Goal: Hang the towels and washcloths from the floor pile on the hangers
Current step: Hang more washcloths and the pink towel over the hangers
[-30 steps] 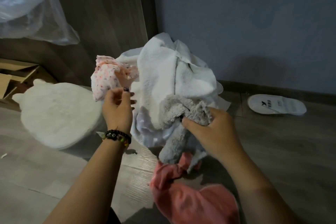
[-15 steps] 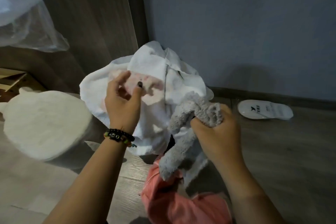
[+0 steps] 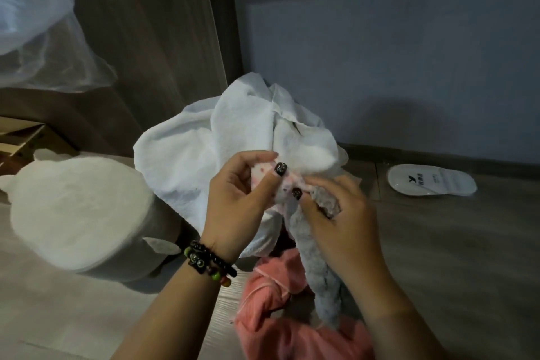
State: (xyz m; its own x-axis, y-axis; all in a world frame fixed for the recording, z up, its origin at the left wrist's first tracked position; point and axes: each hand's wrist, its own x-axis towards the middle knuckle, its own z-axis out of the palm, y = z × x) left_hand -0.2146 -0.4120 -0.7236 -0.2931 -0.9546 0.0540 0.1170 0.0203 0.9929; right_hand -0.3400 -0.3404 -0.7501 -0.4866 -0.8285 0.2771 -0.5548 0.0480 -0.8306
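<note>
A pile of white towels (image 3: 204, 152) sits on the floor against the wall corner. My left hand (image 3: 239, 196) pinches a small pink-dotted washcloth (image 3: 287, 181) between thumb and fingers, right in front of the pile. My right hand (image 3: 339, 213) grips a fluffy grey washcloth (image 3: 321, 266) that hangs down from it, and its fingertips also touch the dotted cloth. Both hands meet at the middle. A salmon-pink towel (image 3: 292, 330) lies crumpled on the floor below the hands. No hangers are in view.
A white bear-shaped fluffy mat (image 3: 76, 213) lies on the wooden floor at the left. A white slipper (image 3: 429, 180) lies by the wall at the right. A cardboard box (image 3: 20, 137) and clear plastic sheet (image 3: 43, 38) are at the far left.
My left hand brought the pink-dotted washcloth from the left of the pile over to my right hand. My right hand lifted the grey washcloth slightly and now touches the dotted cloth too.
</note>
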